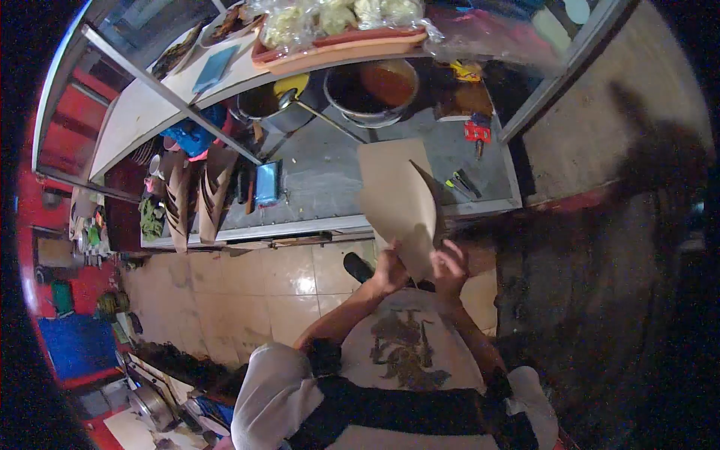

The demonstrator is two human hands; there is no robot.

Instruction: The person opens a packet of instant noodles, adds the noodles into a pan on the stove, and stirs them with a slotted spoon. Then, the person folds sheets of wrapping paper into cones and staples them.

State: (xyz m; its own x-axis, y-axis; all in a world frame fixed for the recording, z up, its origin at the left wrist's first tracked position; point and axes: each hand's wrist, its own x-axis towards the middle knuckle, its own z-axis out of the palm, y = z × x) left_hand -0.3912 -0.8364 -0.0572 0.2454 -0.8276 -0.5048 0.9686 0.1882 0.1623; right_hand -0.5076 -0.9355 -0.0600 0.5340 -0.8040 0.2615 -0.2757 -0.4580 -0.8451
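Observation:
A sheet of brown wrapping paper (396, 191) extends from my hands over the front edge of the metal counter (322, 176), its right side curling up. My left hand (390, 270) is closed on the near left edge of the paper. On the opposite side, my right hand (450, 268) has bent fingers pinching the near right edge; they look slightly blurred. Just beyond the paper, a ladle (322, 116) leans with its bowl over a pot and its handle end near the sheet.
Behind stand a pot (259, 112) and a basin of reddish food (390, 82). Folded brown papers (212, 195) and a blue packet (267, 182) lie left; a small black-and-green object (461, 184) lies right. The glass case's metal frame (165, 86) and a tray (337, 51) of bagged food rise above.

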